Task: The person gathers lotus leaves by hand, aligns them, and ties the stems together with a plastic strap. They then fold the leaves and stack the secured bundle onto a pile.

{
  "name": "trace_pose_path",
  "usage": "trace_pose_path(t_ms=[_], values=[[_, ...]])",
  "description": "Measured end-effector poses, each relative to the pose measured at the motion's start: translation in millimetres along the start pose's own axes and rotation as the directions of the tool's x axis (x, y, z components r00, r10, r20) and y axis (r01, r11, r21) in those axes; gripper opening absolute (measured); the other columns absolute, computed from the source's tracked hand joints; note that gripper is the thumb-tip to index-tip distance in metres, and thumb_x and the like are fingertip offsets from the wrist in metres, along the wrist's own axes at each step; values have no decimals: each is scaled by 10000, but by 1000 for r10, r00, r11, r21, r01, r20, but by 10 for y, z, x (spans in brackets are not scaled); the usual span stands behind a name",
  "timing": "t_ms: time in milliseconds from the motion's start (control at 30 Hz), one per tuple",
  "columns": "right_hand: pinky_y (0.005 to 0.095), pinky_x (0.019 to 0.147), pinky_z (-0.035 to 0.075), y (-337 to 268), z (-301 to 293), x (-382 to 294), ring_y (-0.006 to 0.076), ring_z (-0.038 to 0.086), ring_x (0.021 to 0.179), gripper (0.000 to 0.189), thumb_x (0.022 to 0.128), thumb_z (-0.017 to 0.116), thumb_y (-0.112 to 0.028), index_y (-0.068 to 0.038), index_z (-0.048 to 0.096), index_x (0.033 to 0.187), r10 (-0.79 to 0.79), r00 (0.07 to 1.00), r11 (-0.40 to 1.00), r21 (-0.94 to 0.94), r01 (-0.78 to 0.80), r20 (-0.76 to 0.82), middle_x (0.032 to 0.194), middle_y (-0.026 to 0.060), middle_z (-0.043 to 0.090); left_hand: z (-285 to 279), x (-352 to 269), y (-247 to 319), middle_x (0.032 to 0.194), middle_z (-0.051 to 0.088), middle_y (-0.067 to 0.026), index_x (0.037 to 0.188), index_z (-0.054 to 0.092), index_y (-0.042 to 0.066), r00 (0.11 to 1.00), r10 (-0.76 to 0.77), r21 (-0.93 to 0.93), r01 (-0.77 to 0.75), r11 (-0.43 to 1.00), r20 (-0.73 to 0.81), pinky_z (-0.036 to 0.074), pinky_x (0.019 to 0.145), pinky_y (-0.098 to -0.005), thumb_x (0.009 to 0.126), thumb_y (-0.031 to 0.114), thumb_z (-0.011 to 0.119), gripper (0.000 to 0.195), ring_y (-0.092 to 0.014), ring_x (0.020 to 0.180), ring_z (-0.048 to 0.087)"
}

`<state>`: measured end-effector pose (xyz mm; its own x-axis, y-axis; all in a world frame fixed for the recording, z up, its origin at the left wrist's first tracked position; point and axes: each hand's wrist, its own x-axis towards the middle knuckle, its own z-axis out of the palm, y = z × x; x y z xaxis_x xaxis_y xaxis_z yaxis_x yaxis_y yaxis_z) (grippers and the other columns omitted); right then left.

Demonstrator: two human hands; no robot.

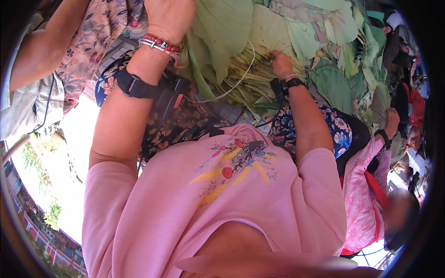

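Note:
My left hand [170, 17] is cut off by the top edge, so its fingers are hidden. Beside it hangs a large, broad green leaf [222, 31]; whether the hand holds it cannot be told. My right hand [281, 64] rests with curled fingers against a layered bundle of leaves with browned stalk ends [255, 71]; a grip on one of them cannot be made out. A pale cord [240, 80] curves across the bundle, left of my right hand. Both wrists wear black straps with devices.
More broad leaves [333, 87] are heaped to the right, some wilted. Another person's bare arm [48, 48] and floral clothing are close on the left. A person in pink patterned sleeves [361, 208] sits at the right, with one hand [392, 121] near the leaves. Others are farther right.

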<state>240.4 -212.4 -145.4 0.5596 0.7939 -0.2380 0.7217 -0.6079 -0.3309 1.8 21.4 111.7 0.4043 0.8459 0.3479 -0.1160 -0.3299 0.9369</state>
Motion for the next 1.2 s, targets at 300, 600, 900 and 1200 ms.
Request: trace_pose_path(t_ms=[300,600,900,1200], values=[[447,796,497,-384,-322,-3,397,588,966,204,813,605,-123,-125,655,1011,40,977,958,-269,-96,-208,1026,198,621,24,25,-44,870,615,-42,1033,555,-20,999,-52,39,52,998,9,443,699,-266,823,13,580,214,-134,787,551],[439,631,540,-215,-111,251,384,646,728,351,820,552,-81,-66,582,1170,344,939,764,578,-287,11,1023,193,612,122,39,-182,889,612,-36,1044,553,-5,999,-20,-44,21,999,29,449,702,-264,822,-5,568,223,-129,782,554],[343,597,531,-375,-340,183,264,650,703,359,796,637,-200,-2,615,1095,450,872,266,904,-335,191,944,126,647,195,42,-49,889,651,-102,1050,565,-9,999,-48,131,47,990,1,471,749,-319,803,34,572,250,-199,817,608],[322,682,525,-187,-831,40,205,672,680,234,718,700,-244,-57,729,854,496,832,690,694,-205,-248,751,125,697,218,24,-118,895,645,-165,1064,567,21,995,65,172,-52,984,-69,477,763,-372,787,71,565,282,-303,854,631]])
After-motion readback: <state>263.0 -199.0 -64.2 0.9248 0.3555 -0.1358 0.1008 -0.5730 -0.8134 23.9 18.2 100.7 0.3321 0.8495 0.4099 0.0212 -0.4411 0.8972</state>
